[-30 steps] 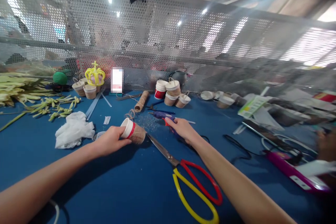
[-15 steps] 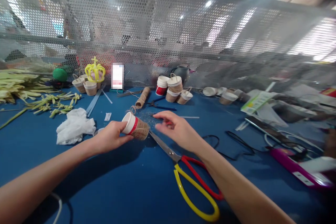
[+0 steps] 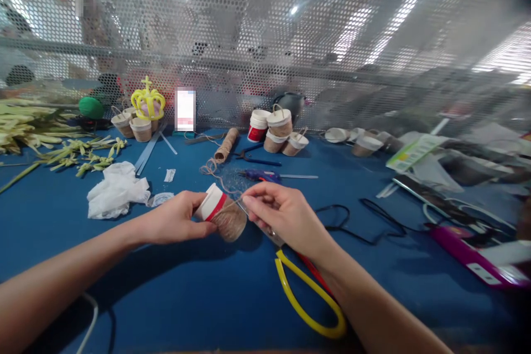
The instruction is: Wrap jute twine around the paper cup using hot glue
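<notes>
A paper cup (image 3: pixel 226 221) with a white rim, a red band and twine wound round its lower part lies tilted in my left hand (image 3: pixel 178 218), the fingers closed about its rim side. My right hand (image 3: pixel 282 207) pinches a strand of twine (image 3: pixel 232 204) that runs tight from the cup's side. Loose loops of the same twine trail back toward a twine-wound tube (image 3: pixel 226 145). Large scissors with yellow and red handles (image 3: pixel 336 332) lie under my right hand and forearm, which hide part of the blades. Just beyond that hand is a blue glue gun (image 3: pixel 261 175).
Pliers (image 3: pixel 259 159) and twine-wrapped cups (image 3: pixel 277 121) stand farther back. Crumpled white tissue (image 3: pixel 118 191) and green plant strips (image 3: pixel 25 124) are at left. A black cable (image 3: pixel 377 227) and a purple power strip (image 3: pixel 464 257) lie at right. Perforated metal panel (image 3: pixel 249 27) closes the back.
My right hand has closed on the twine and drawn it taut across the cup. The cup has tipped further, its base toward me. The glue gun now shows more fully.
</notes>
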### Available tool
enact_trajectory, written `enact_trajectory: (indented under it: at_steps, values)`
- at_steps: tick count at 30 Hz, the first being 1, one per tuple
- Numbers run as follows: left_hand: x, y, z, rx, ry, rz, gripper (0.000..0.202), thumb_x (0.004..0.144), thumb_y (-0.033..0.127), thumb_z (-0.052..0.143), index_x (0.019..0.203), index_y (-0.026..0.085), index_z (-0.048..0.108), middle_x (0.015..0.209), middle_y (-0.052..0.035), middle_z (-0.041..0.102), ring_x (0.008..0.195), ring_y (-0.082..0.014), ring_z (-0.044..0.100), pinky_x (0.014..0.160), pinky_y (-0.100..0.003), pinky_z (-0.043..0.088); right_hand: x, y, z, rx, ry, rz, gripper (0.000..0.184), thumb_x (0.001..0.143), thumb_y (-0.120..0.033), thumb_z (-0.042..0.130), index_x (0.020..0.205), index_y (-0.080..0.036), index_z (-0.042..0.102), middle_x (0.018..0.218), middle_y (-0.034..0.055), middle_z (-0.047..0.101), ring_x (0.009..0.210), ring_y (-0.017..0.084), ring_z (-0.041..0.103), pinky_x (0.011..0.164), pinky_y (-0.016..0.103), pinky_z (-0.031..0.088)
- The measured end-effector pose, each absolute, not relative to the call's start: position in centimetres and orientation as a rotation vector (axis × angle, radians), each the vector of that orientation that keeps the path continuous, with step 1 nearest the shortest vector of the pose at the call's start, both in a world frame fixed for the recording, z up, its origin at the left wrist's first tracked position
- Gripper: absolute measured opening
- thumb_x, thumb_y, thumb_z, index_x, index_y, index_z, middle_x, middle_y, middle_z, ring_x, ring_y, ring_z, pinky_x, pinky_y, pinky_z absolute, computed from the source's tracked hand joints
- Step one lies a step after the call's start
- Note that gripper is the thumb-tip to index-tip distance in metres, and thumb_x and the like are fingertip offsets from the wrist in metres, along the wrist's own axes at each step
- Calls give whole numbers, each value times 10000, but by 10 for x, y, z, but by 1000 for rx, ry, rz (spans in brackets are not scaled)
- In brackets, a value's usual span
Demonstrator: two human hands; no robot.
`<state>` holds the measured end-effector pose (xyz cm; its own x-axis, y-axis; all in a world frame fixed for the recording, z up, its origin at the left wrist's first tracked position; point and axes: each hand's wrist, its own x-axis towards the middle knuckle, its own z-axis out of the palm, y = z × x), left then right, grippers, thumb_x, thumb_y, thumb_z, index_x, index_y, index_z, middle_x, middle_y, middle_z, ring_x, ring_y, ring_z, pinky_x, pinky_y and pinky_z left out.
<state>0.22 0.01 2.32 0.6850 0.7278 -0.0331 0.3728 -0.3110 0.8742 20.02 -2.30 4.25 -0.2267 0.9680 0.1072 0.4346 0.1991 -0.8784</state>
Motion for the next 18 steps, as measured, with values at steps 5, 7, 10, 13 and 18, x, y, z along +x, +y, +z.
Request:
enact_trajectory:
  at_steps: [5, 7, 10, 13, 18]
  values:
    - [3, -4, 26, 1883, 818, 403, 195, 699, 175, 536, 878, 102, 562, 699, 13, 561, 569, -84, 448, 525, -180, 376, 202, -23, 40, -1235, -1689, 921, 93, 745, -240, 574, 774, -155, 600, 747, 21, 660, 682, 110, 605, 640, 221, 486]
    - [3, -5, 26, 1871, 798, 391, 192, 698, 172, 535, 876, 104, 560, 699, 13, 555, 574, -84, 449, 528, -177, 378, 202, -23, 38, -1226, -1699, 880, 94, 745, -243, 578, 755, -156, 614, 745, 21, 659, 695, 116, 606, 652, 228, 487]
    - [2, -6, 26, 1850, 761, 370, 179, 713, 188, 533, 870, 106, 553, 682, 21, 535, 563, -74, 431, 507, -162, 364, 202, -23, 36, -1212, -1711, 849, 94, 749, -243, 577, 752, -157, 616, 735, 18, 659, 689, 119, 604, 648, 232, 488]
    - [2, -7, 26, 1839, 737, 361, 166, 725, 207, 534, 858, 109, 545, 670, 27, 522, 549, -66, 412, 485, -148, 347, 202, -23, 35, -1217, -1737, 828, 86, 754, -232, 573, 751, -158, 616, 734, 16, 657, 684, 116, 597, 648, 228, 483]
    - [1, -7, 26, 1861, 726, 354, 180, 732, 221, 538, 871, 107, 550, 712, 13, 549, 588, -82, 449, 533, -166, 384, 202, -23, 34, -1234, -1758, 824, 81, 764, -222, 561, 743, -162, 611, 732, 15, 649, 680, 116, 589, 652, 232, 477]
